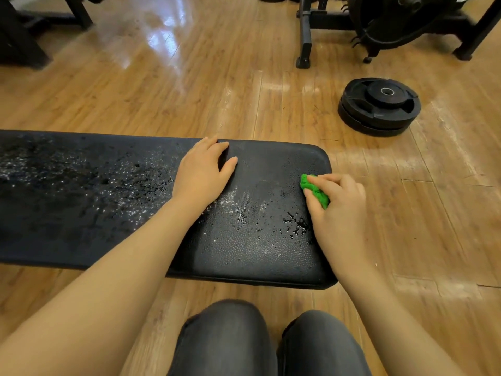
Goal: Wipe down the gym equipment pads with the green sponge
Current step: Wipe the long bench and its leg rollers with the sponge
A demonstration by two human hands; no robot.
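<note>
Green sponge [315, 190] bunched up in right hand [337, 210], at right end of black bench pad [257, 248], approx. midway btwn far and near edges. Fingers curled round it, thumb on top; green sticking out on the hand's left side only, rest hidden under fingers. Sponge pressed down on pad surface, just inside right edge.

Left hand [203, 172] flat on pad nr far edge, fingers straight and relaxed, fingertips over far edge, thumb spread toward right. Holding nothing. Well apart from sponge.

Pad wet: droplets and streaks btwn the two hands, heavier beading across left part toward left end.

Knees in dark trousers [225, 340] at near side, below pad's near edge. Wood floor [189, 90] all round. Stacked weight plates [379, 105] on floor beyond right end; black machine frame [306, 31] further back.
</note>
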